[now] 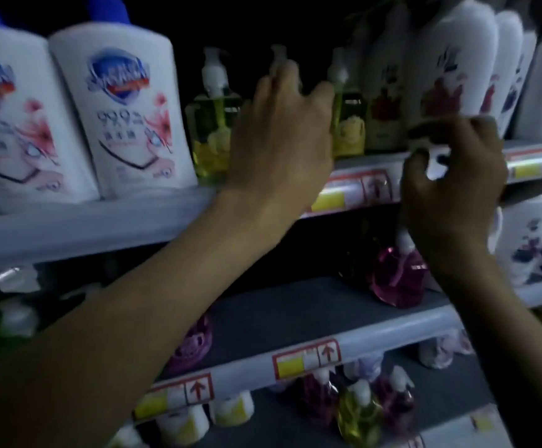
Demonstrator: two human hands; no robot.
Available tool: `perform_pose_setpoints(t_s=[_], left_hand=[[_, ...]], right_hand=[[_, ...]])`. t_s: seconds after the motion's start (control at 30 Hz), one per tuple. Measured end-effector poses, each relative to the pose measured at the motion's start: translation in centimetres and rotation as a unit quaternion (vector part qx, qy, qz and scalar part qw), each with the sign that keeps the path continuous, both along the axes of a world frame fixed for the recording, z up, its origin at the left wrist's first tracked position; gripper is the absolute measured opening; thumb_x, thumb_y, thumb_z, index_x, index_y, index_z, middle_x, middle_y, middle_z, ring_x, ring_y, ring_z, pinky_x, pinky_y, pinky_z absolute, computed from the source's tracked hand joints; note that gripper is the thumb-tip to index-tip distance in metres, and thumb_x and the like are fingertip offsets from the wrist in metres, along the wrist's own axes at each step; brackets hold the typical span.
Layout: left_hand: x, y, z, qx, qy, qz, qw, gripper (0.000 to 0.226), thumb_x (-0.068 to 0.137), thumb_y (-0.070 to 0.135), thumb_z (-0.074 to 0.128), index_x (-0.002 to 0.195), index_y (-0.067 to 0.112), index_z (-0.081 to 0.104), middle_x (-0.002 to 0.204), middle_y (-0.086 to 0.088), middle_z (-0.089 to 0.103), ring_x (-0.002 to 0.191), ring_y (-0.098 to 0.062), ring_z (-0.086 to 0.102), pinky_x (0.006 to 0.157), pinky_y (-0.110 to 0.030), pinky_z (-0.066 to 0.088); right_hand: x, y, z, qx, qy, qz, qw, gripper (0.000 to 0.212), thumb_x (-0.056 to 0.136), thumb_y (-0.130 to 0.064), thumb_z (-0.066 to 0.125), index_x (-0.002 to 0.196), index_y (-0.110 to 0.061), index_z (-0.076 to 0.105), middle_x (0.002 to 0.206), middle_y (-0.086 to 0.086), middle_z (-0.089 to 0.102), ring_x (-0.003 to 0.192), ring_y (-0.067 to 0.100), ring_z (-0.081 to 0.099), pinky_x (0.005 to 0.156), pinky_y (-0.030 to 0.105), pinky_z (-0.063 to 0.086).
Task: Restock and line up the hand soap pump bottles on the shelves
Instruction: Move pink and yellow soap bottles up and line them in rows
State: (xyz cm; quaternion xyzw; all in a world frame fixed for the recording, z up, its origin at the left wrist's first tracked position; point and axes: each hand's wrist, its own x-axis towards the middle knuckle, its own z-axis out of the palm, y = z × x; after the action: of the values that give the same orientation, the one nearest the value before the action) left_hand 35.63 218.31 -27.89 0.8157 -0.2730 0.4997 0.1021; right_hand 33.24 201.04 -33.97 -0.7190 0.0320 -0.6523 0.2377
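Upper shelf, blurred frame; well left of the grip stand two tall white plastic bottles with blue caps [121,108]; just left of the grip, a clear yellow pump bottle with white pump [213,124], upright; left hand [279,140] raised onto this shelf, back of hand to camera, fingers and thumb curved round the middle yellow pump bottle [277,58], of which only the white pump top shows above the fingertips, body hidden behind the palm; just right of the thumb, a third yellow pump bottle [349,124], upright; further right, tall white bottles with red flower print [450,76]; right hand [454,189] at the grey shelf edge strip [347,189], fingers curled tight, something dark and white between them, cannot tell what or whether held; below that hand, a pink round pump bottle [399,279] on the lower shelf.
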Motion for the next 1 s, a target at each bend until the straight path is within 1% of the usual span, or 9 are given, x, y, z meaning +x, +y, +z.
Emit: perform_pose_setpoints(t_s=[0.07, 0.17, 0.27, 0.33, 0.5, 0.6, 0.8, 0.9, 1.0], left_hand=[[-2.7, -0.9, -4.5, -0.009, -0.054, -0.126, 0.99, 0.016, 0.083, 0.013, 0.051, 0.092, 0.008, 0.063, 0.092, -0.016, 0.059, 0.085, -0.037, 0.055, 0.069, -0.043, 0.043], [-4.1, -2.8, -13.0, 0.034, 0.124, -0.235, 0.963, 0.01, 0.081, 0.01, 0.052, 0.084, 0.009, 0.061, 0.081, -0.011, 0.059, 0.077, -0.034, 0.056, 0.064, -0.04, 0.047], [-1.1, -5.1, -18.9, -0.023, 0.413, -0.21, 0.886, 0.03, 0.086, 0.006, 0.05, 0.113, 0.013, 0.061, 0.107, -0.006, 0.062, 0.094, -0.028, 0.059, 0.079, -0.04, 0.05], [1.5, -6.6, -20.4, -0.046, 0.501, -0.198, 0.841, 0.049, 0.086, 0.003, 0.051, 0.134, 0.014, 0.048, 0.127, -0.01, 0.056, 0.113, -0.027, 0.055, 0.093, -0.034, 0.046], [5.0, -9.4, -20.6, -0.121, 0.571, -0.248, 0.773, 0.071, 0.083, 0.002, 0.062, 0.146, 0.013, 0.031, 0.12, 0.001, 0.049, 0.106, -0.014, 0.052, 0.087, -0.017, 0.037], [5.5, -9.2, -19.9, -0.149, 0.608, -0.263, 0.734, 0.075, 0.078, -0.007, 0.067, 0.143, 0.011, 0.033, 0.119, 0.0, 0.052, 0.107, -0.016, 0.054, 0.095, -0.028, 0.044], [4.9, -4.7, -20.1, -0.177, 0.592, -0.254, 0.744, 0.076, 0.078, -0.012, 0.066, 0.14, 0.018, 0.035, 0.098, 0.019, 0.05, 0.092, 0.005, 0.053, 0.072, -0.006, 0.044], [4.4, -3.0, -20.8, -0.194, 0.585, -0.245, 0.748, 0.08, 0.08, -0.012, 0.064, 0.144, 0.02, 0.03, 0.108, 0.013, 0.051, 0.101, -0.001, 0.053, 0.079, -0.009, 0.041], [4.0, -1.2, -21.3, -0.217, 0.586, -0.233, 0.745, 0.082, 0.083, -0.01, 0.063, 0.148, 0.022, 0.024, 0.117, 0.008, 0.051, 0.107, -0.003, 0.051, 0.082, -0.013, 0.042]], right_hand=[[-1.3, -0.9, -4.9, 0.068, 0.032, -0.039, 0.996, 0.022, 0.076, -0.009, 0.05, 0.091, -0.009, 0.066, 0.095, 0.018, 0.062, 0.09, 0.028, 0.057, 0.077, 0.028, 0.038], [-1.1, -3.9, -10.6, 0.192, 0.223, -0.031, 0.955, 0.019, 0.08, -0.012, 0.053, 0.089, -0.001, 0.066, 0.092, 0.025, 0.067, 0.089, 0.037, 0.061, 0.079, 0.039, 0.045], [0.1, -6.7, -14.1, 0.272, 0.398, 0.013, 0.876, 0.028, 0.086, -0.025, 0.06, 0.099, -0.001, 0.06, 0.092, 0.02, 0.064, 0.088, 0.032, 0.06, 0.075, 0.037, 0.043], [1.0, -7.5, -15.3, 0.253, 0.468, 0.068, 0.844, 0.038, 0.081, -0.021, 0.07, 0.113, -0.004, 0.059, 0.104, 0.019, 0.066, 0.098, 0.033, 0.062, 0.082, 0.038, 0.048], [2.1, -8.1, -16.2, 0.292, 0.44, 0.075, 0.846, 0.051, 0.073, -0.01, 0.069, 0.119, -0.006, 0.048, 0.112, 0.021, 0.063, 0.104, 0.035, 0.06, 0.091, 0.048, 0.05], [1.9, -8.4, -16.1, 0.278, 0.43, 0.089, 0.854, 0.034, 0.075, -0.005, 0.062, 0.11, -0.006, 0.061, 0.096, 0.012, 0.066, 0.087, 0.023, 0.058, 0.078, 0.036, 0.048], [1.2, -5.6, -15.5, 0.235, 0.47, 0.274, 0.806, 0.057, 0.083, 0.014, 0.055, 0.135, -0.006, 0.048, 0.117, 0.003, 0.062, 0.112, 0.015, 0.058, 0.09, 0.032, 0.051], [1.1, -4.6, -15.0, 0.233, 0.474, 0.29, 0.798, 0.051, 0.079, 0.014, 0.063, 0.124, -0.009, 0.058, 0.11, 0.011, 0.071, 0.108, 0.023, 0.066, 0.096, 0.044, 0.052], [1.8, -2.7, -15.2, 0.227, 0.493, 0.342, 0.767, 0.063, 0.075, 0.024, 0.06, 0.131, -0.004, 0.049, 0.124, 0.015, 0.061, 0.114, 0.028, 0.06, 0.089, 0.034, 0.055]])
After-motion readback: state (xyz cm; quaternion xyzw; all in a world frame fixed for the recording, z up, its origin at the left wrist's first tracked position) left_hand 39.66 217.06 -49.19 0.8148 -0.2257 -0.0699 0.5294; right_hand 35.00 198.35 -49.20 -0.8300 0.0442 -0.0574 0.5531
